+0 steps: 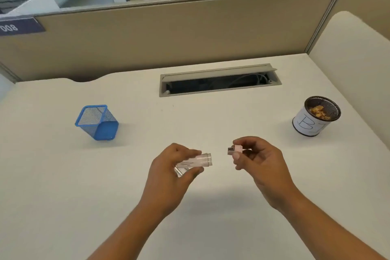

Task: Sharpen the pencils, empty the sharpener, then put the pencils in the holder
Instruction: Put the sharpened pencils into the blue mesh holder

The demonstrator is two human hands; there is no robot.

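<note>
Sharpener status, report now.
Left hand holds clear sharpener tube. Right hand holds pink blade cap, apart. Shavings in round bin. No pencils visible; nothing in the way.

person, seen from own head camera: two bare forearms entering from the 6 o'clock edge, one toward 7 o'clock, one toward 5 o'clock. left hand [168, 172] bare, no ring, no glove. right hand [260, 159] bare, thumbnail short and plain. both wrists bare: no watch, no band. no sleeve reaches into view.
</note>
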